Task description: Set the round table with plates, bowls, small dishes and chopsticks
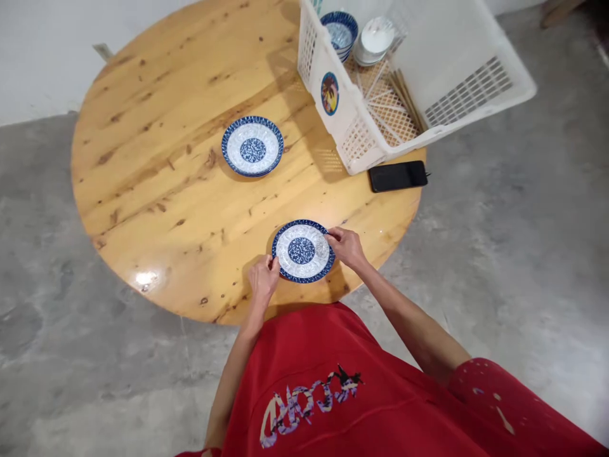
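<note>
A blue-and-white patterned plate [301, 251] is between my two hands at the near edge of the round wooden table. My left hand [264, 277] pinches its left rim, with the fingers curled in. On the opposite side, my right hand [346, 246] grips the upper right rim between thumb and fingers. Whether the plate rests on the wood or is slightly raised, I cannot tell. Farther back lies a second plate of the same pattern [252, 147], apparently stacked on at least one more, apart from both hands.
A white plastic basket [354, 143] stands at the back right, holding blue patterned bowls [340, 33], small white dishes [375, 37] and chopsticks [406, 98]. A black phone [398, 176] lies before it by the right edge of the wooden table [157, 158]. Grey floor surrounds the table.
</note>
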`<state>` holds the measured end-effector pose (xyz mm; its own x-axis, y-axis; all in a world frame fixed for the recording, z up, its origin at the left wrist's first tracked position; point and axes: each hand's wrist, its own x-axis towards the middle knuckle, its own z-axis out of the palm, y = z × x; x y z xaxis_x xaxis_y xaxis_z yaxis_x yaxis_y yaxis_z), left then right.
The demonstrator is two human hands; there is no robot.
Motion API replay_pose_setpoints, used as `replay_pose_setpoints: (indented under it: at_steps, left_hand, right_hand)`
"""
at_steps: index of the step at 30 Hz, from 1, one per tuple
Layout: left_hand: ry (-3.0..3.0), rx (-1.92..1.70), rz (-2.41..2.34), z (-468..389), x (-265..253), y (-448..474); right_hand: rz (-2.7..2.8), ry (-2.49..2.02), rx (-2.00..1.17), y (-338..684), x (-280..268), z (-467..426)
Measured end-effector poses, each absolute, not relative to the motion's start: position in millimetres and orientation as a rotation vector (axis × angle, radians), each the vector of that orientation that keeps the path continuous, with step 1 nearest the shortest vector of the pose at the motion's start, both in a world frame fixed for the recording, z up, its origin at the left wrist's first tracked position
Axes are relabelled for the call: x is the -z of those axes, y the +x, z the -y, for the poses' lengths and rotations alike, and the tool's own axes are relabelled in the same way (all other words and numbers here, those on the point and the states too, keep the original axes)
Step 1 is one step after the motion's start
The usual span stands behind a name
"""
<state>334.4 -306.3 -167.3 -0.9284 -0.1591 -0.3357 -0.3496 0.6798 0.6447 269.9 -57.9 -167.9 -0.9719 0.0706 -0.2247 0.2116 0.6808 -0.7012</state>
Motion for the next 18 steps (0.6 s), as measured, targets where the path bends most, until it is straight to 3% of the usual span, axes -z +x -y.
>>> replay_pose_setpoints:
  at_steps: [11, 18]
  left_hand:
    - [-0.398, -1.179, -2.582, 332, 162, 321]
    - [-0.580, -1.151, -2.847, 385, 142, 219]
  right_hand:
    - [-2.724, 0.285, 1.201, 250, 155, 52]
    - [-2.662, 0.236, 1.514, 146, 149, 77]
